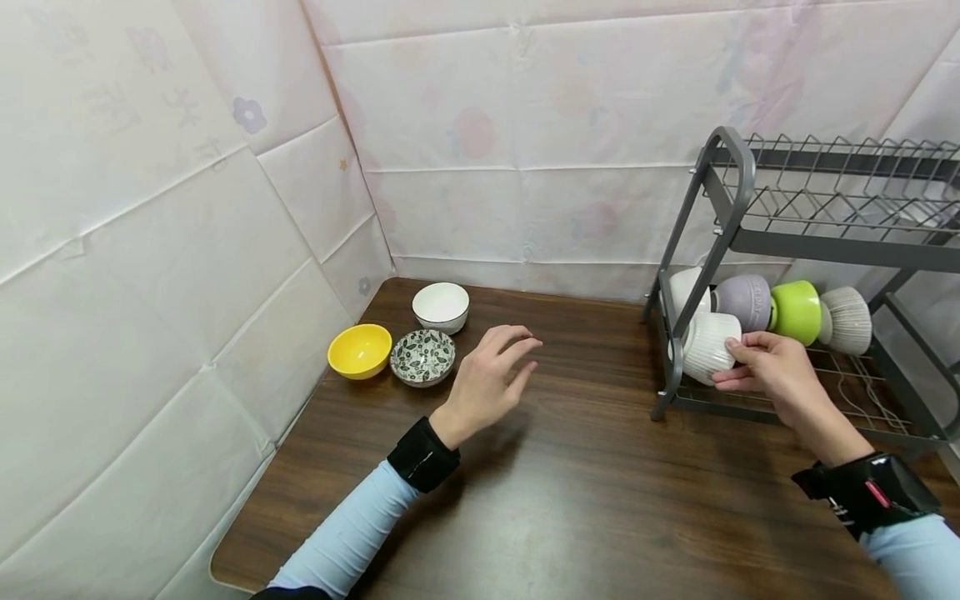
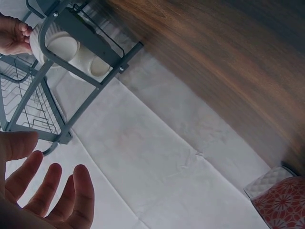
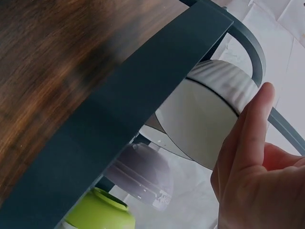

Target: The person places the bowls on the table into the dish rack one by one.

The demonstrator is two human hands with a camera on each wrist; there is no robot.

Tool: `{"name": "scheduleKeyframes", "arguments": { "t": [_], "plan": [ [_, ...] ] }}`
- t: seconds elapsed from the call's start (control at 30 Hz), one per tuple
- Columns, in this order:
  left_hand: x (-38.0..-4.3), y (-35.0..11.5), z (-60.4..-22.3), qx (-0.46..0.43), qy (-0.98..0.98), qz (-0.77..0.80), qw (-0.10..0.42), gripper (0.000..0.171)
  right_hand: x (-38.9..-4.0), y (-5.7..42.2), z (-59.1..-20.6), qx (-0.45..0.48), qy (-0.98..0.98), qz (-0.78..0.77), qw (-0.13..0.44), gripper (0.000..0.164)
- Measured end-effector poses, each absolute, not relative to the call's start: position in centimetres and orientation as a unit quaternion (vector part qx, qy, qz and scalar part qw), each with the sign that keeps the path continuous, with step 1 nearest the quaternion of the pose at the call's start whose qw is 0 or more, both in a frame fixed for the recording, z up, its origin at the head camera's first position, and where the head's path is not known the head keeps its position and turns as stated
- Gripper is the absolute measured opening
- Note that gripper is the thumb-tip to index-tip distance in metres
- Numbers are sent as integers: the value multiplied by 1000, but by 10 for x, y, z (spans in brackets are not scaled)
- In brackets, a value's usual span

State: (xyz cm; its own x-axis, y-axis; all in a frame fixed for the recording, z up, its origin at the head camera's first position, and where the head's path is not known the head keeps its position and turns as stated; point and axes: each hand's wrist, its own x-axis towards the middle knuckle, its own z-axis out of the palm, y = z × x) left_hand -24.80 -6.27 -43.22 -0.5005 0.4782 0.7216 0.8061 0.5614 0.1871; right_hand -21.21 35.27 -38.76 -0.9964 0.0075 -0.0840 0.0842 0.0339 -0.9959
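My right hand (image 1: 783, 377) grips a white ribbed bowl (image 1: 707, 348) at the left end of the dish rack's lower tier. In the right wrist view this bowl (image 3: 202, 117) lies on its side, its dark-rimmed mouth showing, with the fingers of the right hand (image 3: 255, 167) along its outside. Over the table, my left hand (image 1: 489, 377) hovers with loosely bent fingers and nothing in them. Nearest to it stands a bowl with a dark leaf pattern inside (image 1: 423, 358). A yellow bowl (image 1: 360, 351) and a white bowl (image 1: 441, 307) stand beside that one.
The grey two-tier dish rack (image 1: 840, 243) stands at the right. Its lower tier also holds another white bowl (image 1: 686, 292), a purple bowl (image 1: 744, 302), a green bowl (image 1: 797, 312) and a pale ribbed bowl (image 1: 847, 321). Sheeted walls border the wooden table (image 1: 570, 483) behind and left.
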Motion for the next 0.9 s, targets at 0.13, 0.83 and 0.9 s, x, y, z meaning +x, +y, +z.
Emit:
{"name": "scheduleKeyframes", "arguments": {
  "t": [0.13,0.83,0.9],
  "plan": [
    [-248,-62,-434,-389,-826,-260,314,29,-214,357,-387,34,716,-696,51,26],
    [-246,-66,-436,-383,-832,-254,310,28,-213,362,-386,50,813,-577,57,47],
    [-245,-66,-437,-382,-832,-254,311,28,-213,362,-386,52,822,-564,53,47]
  ]
}}
